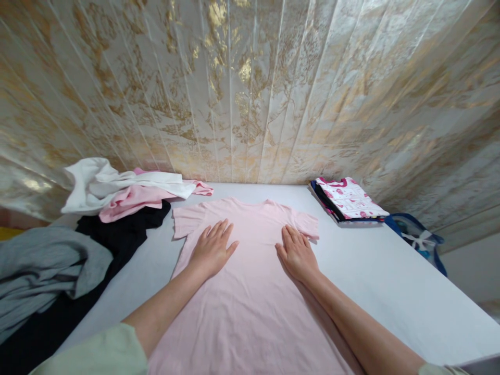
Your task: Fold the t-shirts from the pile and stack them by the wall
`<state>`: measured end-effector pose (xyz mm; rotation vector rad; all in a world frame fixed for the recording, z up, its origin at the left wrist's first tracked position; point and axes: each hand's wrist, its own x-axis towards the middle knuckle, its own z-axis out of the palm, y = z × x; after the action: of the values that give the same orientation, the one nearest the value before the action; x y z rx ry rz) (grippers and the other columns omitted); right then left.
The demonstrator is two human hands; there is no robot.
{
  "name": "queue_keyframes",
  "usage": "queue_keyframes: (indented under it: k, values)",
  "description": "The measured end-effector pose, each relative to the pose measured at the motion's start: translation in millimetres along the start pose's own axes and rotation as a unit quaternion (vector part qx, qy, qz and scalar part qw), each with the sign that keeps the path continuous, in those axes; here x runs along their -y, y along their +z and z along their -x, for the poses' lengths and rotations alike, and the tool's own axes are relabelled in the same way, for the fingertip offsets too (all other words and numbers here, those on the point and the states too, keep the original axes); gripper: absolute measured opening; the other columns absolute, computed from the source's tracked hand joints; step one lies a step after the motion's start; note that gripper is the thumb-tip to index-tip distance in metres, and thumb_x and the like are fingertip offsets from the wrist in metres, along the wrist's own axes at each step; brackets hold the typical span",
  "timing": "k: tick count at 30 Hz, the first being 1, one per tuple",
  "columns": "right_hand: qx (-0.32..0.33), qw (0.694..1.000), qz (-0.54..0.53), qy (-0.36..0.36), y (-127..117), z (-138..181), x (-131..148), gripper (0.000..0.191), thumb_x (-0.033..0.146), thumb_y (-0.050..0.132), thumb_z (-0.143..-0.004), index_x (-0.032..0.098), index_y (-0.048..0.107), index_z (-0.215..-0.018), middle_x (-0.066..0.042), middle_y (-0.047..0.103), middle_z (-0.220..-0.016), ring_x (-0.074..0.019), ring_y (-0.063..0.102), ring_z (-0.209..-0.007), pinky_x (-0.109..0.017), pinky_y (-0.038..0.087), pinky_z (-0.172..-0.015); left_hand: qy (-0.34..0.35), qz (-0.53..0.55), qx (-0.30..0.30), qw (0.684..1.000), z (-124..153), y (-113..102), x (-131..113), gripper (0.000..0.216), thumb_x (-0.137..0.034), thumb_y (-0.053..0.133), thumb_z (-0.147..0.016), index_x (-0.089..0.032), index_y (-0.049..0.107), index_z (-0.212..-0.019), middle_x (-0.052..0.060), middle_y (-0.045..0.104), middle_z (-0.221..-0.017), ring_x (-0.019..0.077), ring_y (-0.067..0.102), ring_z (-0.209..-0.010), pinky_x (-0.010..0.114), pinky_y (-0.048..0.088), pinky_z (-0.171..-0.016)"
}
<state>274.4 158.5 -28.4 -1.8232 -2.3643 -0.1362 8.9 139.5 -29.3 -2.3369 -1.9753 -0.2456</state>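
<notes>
A pale pink short-sleeved T-shirt (250, 291) lies spread on the white table, its neckline at the far end and both sleeves turned outward. Its lower part shows soft wrinkles and runs out of view at the bottom. My left hand (213, 249) rests flat on the upper left of the shirt, fingers stretched and thumb apart. On the upper right, below the sleeve, my right hand (297, 253) lies flat with its fingers extended. Neither hand grips the cloth.
Loose clothes lie at the left: a white garment (117, 182), a pink one (135, 202), a black one (117, 234) and a grey one (50, 265). Folded clothes (349, 198) are stacked at the far right, near a blue-trimmed clear bag (420, 239). A gold-patterned curtain (242, 104) hangs behind the table (375, 276).
</notes>
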Motion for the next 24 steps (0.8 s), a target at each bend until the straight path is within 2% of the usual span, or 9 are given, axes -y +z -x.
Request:
queue_keyframes:
  k: [24]
  values:
    - [-0.002, 1.000, -0.005, 0.000, 0.6, 0.1, -0.3, 0.055, 0.037, 0.035, -0.098, 0.010, 0.039, -0.146, -0.012, 0.037, -0.153, -0.0235, 0.030, -0.142, -0.041, 0.020, -0.116, 0.001, -0.002, -0.004, 1.000, 0.0, 2.1, 0.7, 0.059, -0.050, 0.031, -0.097, -0.019, 0.038, -0.147, 0.007, 0.031, -0.157, 0.0237, 0.028, -0.144, 0.045, 0.021, -0.117]
